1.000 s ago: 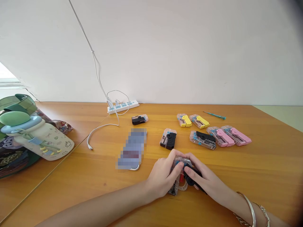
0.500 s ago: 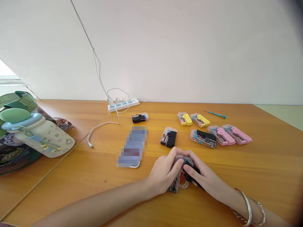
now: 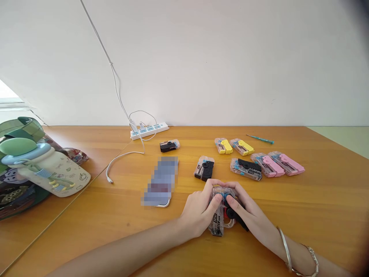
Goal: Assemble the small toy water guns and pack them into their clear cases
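A person's left hand (image 3: 198, 215) and right hand (image 3: 245, 207) closed in a tight two-handed grip around a clear water gun (image 3: 217, 222), held over the bench (image 3: 317, 200) near the bottom of the view. The left fingers (image 3: 209, 188) wrapped the see-through casing from the 9 o'clock side, while the right fingers (image 3: 238, 194) lay across its black parts from 3 o'clock. A red part showed between the hands, and the labeled end of the casing stuck out below them at 6 o'clock. A bangle (image 3: 285, 248) and a chain bracelet (image 3: 313, 261) circled the right wrist.

Taking 12 o'clock as the wall (image 3: 201, 57), a black-and-clear gun (image 3: 204, 168) lay just beyond the hands at 11 o'clock. A longer black gun (image 3: 246, 169) sat at 1 o'clock, with two pink guns (image 3: 267, 165) (image 3: 286, 163) beside it at 2 o'clock. Two yellow guns (image 3: 223, 146) (image 3: 241, 147) lay farther out near 12 and 1 o'clock, and a thin screwdriver (image 3: 260, 139) lay past them. A small black gun (image 3: 170, 145) sat at 11 o'clock, near a power strip (image 3: 148, 130) and its white cable (image 3: 123, 154). A pixelated object (image 3: 160, 181) lay at 10 o'clock. A cream bottle (image 3: 49, 169) with a green lid leaned at 9 o'clock, beside a patterned bag (image 3: 17, 184).
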A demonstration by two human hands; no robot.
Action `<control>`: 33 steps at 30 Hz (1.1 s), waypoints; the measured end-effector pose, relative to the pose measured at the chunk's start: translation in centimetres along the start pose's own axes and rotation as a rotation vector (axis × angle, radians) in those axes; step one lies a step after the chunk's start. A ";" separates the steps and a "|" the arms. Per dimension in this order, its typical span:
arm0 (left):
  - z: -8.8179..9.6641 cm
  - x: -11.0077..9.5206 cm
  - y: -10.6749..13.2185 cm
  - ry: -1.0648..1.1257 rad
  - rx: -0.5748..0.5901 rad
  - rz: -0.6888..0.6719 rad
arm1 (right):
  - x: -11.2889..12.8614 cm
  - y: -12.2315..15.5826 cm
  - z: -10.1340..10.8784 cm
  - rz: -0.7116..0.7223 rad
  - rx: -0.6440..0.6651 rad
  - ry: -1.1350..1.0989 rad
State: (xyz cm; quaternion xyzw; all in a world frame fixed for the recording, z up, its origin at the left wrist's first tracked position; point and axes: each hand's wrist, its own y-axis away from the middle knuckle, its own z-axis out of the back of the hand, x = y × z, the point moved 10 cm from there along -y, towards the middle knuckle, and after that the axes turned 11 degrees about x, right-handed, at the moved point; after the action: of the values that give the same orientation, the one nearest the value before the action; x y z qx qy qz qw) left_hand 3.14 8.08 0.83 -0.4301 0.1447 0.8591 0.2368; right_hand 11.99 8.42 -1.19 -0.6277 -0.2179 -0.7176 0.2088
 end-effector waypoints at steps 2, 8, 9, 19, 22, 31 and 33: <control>-0.1 -0.1 0.0 -0.032 0.021 0.000 | -0.3 -0.1 0.2 -0.026 0.002 -0.020; -0.4 0.0 0.0 -0.013 0.053 0.001 | -0.1 -0.3 1.3 -0.044 -0.039 -0.070; -0.3 0.1 -0.1 0.017 0.045 -0.002 | 0.0 -0.4 1.5 -0.053 -0.049 -0.075; 0.7 1.4 0.0 0.311 -0.098 -0.013 | 0.1 -0.2 0.6 -0.066 0.058 -0.076; 0.5 1.4 -0.1 0.326 -0.083 -0.024 | 0.2 0.0 0.0 -0.041 0.102 -0.086; 0.7 1.5 -0.1 0.331 -0.092 -0.023 | 0.0 0.0 -0.8 -0.025 0.240 -0.054; 0.7 1.3 -0.1 0.352 -0.083 -0.033 | 0.0 -0.1 -0.8 -0.006 0.255 -0.052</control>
State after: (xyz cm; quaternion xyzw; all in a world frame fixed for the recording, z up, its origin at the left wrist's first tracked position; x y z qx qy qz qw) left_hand 2.08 8.83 0.16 -0.5853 0.1413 0.7719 0.2041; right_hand 11.28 8.01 -1.31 -0.6137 -0.3146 -0.6682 0.2792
